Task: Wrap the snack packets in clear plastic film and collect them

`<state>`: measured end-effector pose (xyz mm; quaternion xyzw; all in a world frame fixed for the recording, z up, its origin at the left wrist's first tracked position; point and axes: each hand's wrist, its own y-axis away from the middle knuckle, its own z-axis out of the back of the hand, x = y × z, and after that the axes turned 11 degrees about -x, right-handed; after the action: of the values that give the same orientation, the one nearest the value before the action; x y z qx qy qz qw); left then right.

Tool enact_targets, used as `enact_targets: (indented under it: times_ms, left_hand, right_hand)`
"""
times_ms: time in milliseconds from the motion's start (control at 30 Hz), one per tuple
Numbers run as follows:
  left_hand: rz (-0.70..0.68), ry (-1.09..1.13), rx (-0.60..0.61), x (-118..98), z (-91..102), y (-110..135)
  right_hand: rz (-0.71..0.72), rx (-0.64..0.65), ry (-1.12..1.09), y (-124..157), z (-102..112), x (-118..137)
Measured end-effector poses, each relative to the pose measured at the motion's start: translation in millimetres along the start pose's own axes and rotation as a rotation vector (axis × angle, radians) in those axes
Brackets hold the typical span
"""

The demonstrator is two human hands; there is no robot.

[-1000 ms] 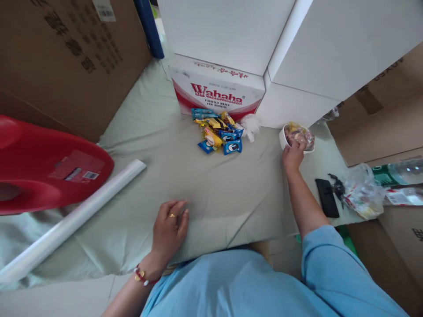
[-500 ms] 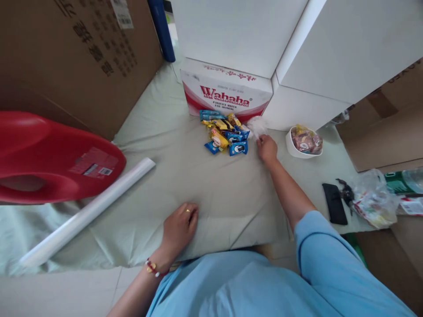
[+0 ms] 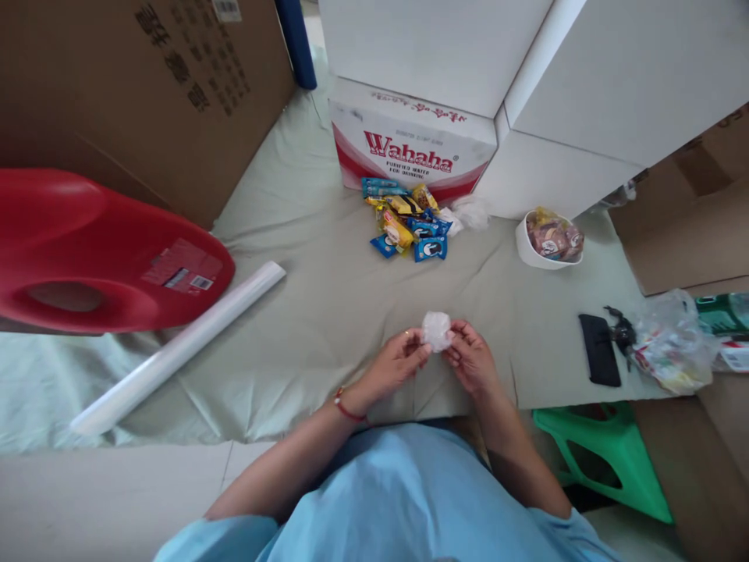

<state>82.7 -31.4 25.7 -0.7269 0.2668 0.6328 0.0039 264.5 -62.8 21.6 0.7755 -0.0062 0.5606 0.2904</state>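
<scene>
My left hand (image 3: pixel 398 361) and my right hand (image 3: pixel 471 361) meet over the pale green cloth (image 3: pixel 328 304), both pinching a small crumpled piece of clear plastic film (image 3: pixel 436 331) between their fingertips. A pile of wrapped snacks (image 3: pixel 403 226) lies farther back in front of a red and white Wahaha box (image 3: pixel 409 148). More crumpled film (image 3: pixel 468 212) lies beside the pile. To the right, a white bowl (image 3: pixel 530 254) holds several wrapped snacks.
A roll of clear film (image 3: pixel 175 351) lies at the left by a red plastic stool (image 3: pixel 87 250). A black phone (image 3: pixel 599 361), keys and a plastic bag (image 3: pixel 667 343) lie at the right. Cardboard and white boxes stand behind. A green stool (image 3: pixel 608 453) sits below.
My right hand left the bowl, took a piece of film from beside the snack pile and drew it back toward me. My left hand rose off the cloth to hold it too.
</scene>
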Motion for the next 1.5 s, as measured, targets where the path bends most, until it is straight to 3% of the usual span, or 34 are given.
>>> enact_targets:
  times_ms: [67, 167, 267, 333, 500, 667, 733, 833, 867, 967, 1067, 1167, 1367, 1500]
  left_hand:
    - [-0.060, 0.007, 0.005, 2.2, -9.3, -8.3]
    - [-0.120, -0.025, -0.072, 6.8, -14.2, -12.2]
    - [-0.134, -0.045, -0.096, 10.2, -12.9, -11.3]
    - [-0.111, -0.019, -0.096, 11.3, -9.4, -9.6]
    - [0.016, 0.105, -0.182, 11.7, 9.3, 0.2]
    - [0.081, 0.051, -0.221, 11.9, 26.4, 13.4]
    - [-0.011, -0.037, -0.383, 9.9, 29.0, 17.2]
    - [-0.267, -0.225, -0.632, 2.5, 27.3, 23.3]
    - [-0.346, -0.291, -0.625, -0.8, 24.6, 25.4]
    - [-0.515, -0.483, -0.422, -9.3, 9.6, 29.1]
    - [-0.580, -0.604, -0.352, -12.9, -7.3, 25.2]
    - [-0.526, -0.510, -0.403, -12.7, -12.1, 16.1]
    - [-0.080, 0.099, -0.370, -7.0, -0.2, 5.4]
    - [-0.063, 0.203, -0.503, -2.6, -1.7, 5.0]
  right_hand:
    - [0.094, -0.035, 0.148, 5.6, 0.7, -0.3]
    - [0.350, -0.094, 0.341, 9.4, 7.2, 9.4]
    - [0.453, 0.094, 0.433, 9.4, 10.3, 19.4]
    - [0.399, 0.185, 0.448, 5.9, 8.9, 21.4]
    - [0.118, -0.110, -0.030, -8.2, 6.2, 17.2]
    - [-0.097, -0.111, -0.242, -9.5, 8.4, 17.6]
    - [-0.107, -0.102, -0.254, -7.2, 9.3, 19.9]
    - [-0.071, -0.130, -0.231, -3.1, 8.9, 25.8]
    - [-0.056, -0.133, -0.211, -1.4, 7.7, 28.1]
    - [-0.031, -0.107, -0.145, 5.1, 1.3, 33.8]
    - [-0.021, -0.077, -0.090, 11.6, -3.8, 37.3]
    - [0.012, -0.072, -0.023, 13.1, -0.5, 41.0]
    - [0.094, -0.092, 0.055, -3.4, 19.0, 49.9]
    - [0.213, -0.207, 0.038, -6.3, 22.9, 49.6]
